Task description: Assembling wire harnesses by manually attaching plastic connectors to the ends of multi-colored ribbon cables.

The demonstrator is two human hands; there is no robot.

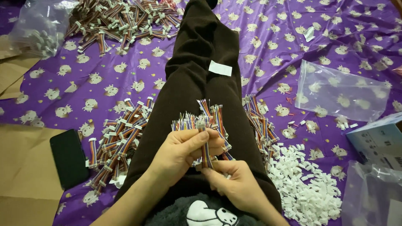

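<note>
Phone [69,158] lies flat at 9 o'clock, wire piles [119,140] just beside it. Left hand [184,151] is closed around a fan of rainbow ribbon wires [201,121] over the lap; right hand [236,182] pinches one strand's lower end. They look light and floppy, with delicate bare tips, so I'd grip mid-length. White plugs [307,188] sit heaped at 4 o'clock.
</note>
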